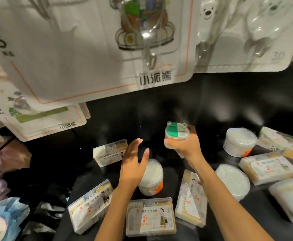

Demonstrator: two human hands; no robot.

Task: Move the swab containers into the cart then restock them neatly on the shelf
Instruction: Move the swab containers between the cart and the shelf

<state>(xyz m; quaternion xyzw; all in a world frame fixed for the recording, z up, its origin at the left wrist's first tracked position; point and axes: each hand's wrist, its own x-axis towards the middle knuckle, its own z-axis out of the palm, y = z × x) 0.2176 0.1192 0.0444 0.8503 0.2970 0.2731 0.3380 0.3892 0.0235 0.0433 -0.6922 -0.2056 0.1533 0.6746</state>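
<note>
Right hand (185, 145) grips a green-lidded swab container (177, 133) above the dark shelf (159, 110), left hand (133, 162) open, empty; many containers lie scattered, restocking looks early.

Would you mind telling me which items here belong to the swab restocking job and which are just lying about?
Part of the job:
- green-lidded container, gripped by the right hand
- round swab tubs on the black shelf
- flat rectangular swab boxes
- left hand, open above a tub

Just lying about:
- hanging blister cards overhead
- crumpled plastic bags at left
</note>
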